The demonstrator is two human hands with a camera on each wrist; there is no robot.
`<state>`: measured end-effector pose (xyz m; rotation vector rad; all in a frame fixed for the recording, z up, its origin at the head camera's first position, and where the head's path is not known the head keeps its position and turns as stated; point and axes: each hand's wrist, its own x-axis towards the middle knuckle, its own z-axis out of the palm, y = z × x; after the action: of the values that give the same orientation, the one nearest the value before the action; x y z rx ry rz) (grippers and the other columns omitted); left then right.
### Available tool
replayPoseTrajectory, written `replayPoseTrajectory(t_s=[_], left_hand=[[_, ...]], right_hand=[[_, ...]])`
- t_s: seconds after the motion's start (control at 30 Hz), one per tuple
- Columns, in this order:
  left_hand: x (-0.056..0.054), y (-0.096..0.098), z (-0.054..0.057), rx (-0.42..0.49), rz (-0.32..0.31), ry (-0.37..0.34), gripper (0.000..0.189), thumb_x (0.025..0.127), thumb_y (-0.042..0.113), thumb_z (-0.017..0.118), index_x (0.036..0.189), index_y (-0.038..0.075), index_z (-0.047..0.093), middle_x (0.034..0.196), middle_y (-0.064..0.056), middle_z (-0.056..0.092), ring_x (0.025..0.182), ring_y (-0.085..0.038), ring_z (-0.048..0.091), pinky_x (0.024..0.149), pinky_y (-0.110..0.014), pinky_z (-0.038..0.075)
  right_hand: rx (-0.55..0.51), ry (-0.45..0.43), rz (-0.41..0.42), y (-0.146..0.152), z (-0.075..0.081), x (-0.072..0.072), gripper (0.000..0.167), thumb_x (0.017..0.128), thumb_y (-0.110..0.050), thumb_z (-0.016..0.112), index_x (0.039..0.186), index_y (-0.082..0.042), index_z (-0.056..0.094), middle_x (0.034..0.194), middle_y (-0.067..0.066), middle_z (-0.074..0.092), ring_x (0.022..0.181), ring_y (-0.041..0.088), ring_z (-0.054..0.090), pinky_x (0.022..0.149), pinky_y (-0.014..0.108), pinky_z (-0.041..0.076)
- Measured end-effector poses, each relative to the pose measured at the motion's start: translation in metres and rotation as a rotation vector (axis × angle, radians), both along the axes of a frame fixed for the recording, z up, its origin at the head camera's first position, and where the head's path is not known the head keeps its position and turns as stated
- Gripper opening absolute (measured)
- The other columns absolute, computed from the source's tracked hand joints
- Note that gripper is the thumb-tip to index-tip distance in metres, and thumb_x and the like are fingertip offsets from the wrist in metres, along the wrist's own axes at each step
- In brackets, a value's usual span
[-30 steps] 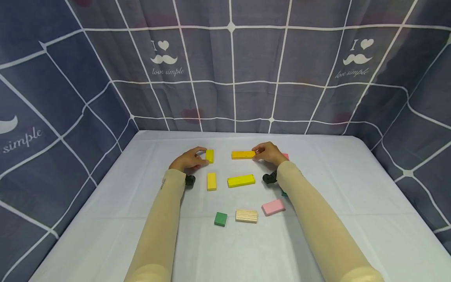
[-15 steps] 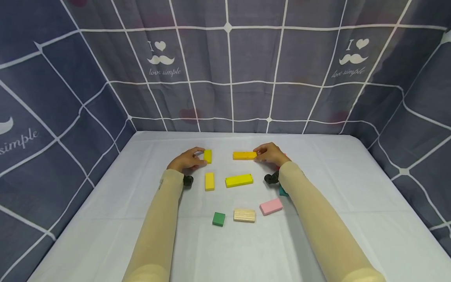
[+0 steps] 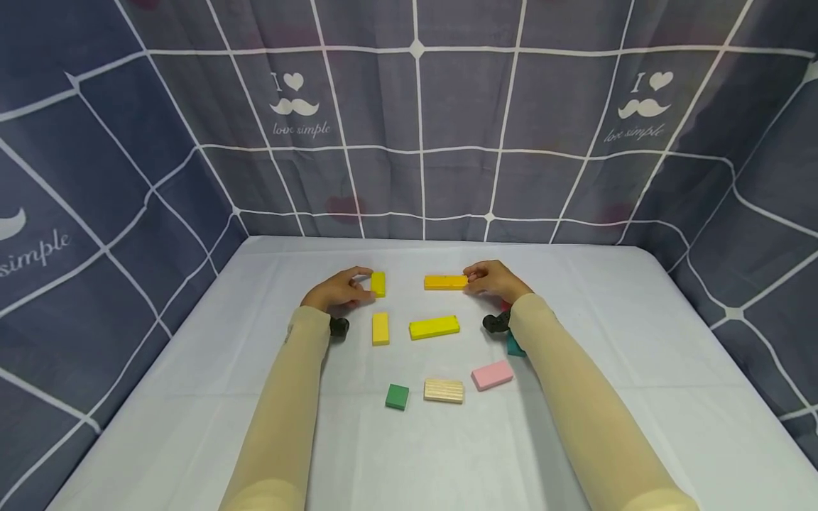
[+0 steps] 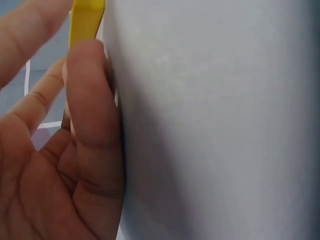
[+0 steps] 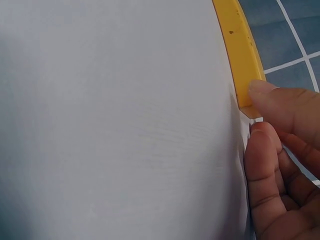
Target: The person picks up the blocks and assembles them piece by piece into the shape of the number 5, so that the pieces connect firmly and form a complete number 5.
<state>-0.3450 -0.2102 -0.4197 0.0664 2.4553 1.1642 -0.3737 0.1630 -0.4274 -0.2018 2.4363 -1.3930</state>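
Where the white table ends, gridded cloth rises.
Head view: the left hand pinches a yellow block, the right hand an orange block; more blocks lie on their near side. Left wrist view: the table runs beside the fingers. Right wrist view: cloth shows beyond the hand.

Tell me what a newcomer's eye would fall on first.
Probably the left hand touching a short yellow block and the right hand touching a long orange block, both far back on the white tablecloth. Behind them hangs a dark gray curtain with white mustache prints.
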Motion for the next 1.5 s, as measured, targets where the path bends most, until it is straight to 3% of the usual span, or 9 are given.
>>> replayPoseTrajectory(t_s=[0.53,0.8,1.2,1.5], left_hand=[[0.004,0.009,0.001,-0.016,0.04,0.016,0.069,0.1,0.021,0.08,0.161,0.015,0.049,0.101,-0.008,0.055,0.08,-0.017,0.054,0.075,-0.029,0.046],[-0.001,0.013,-0.001,-0.039,0.062,0.002,0.07,0.097,0.023,0.083,0.16,0.019,0.052,0.106,-0.012,0.059,0.08,-0.02,0.057,0.074,-0.031,0.049],[-0.005,0.024,0.009,-0.006,0.049,-0.063,0.07,0.094,0.019,0.086,0.156,0.02,0.054,0.107,-0.012,0.056,0.073,-0.018,0.052,0.071,-0.031,0.047],[-0.004,0.037,0.017,-0.055,0.054,-0.087,0.067,0.092,0.017,0.088,0.151,0.023,0.058,0.102,-0.01,0.053,0.072,-0.017,0.05,0.068,-0.029,0.044]], right_hand=[[-0.06,-0.049,-0.001,0.004,-0.004,-0.001,0.048,0.097,0.005,0.076,0.142,0.012,0.061,0.104,0.003,0.063,0.097,0.015,0.055,0.082,0.016,0.05],[-0.046,-0.093,-0.009,0.004,-0.002,-0.001,0.047,0.099,0.003,0.075,0.143,0.009,0.061,0.106,0.005,0.062,0.1,0.018,0.055,0.086,0.019,0.049],[-0.047,-0.118,-0.022,0.002,0.003,-0.003,0.045,0.1,0.002,0.075,0.142,0.008,0.061,0.11,0.008,0.06,0.101,0.02,0.055,0.087,0.02,0.05],[-0.046,-0.126,-0.006,0.001,0.0,-0.008,0.043,0.099,0.003,0.074,0.14,0.007,0.06,0.112,0.009,0.058,0.102,0.022,0.054,0.085,0.018,0.05]])
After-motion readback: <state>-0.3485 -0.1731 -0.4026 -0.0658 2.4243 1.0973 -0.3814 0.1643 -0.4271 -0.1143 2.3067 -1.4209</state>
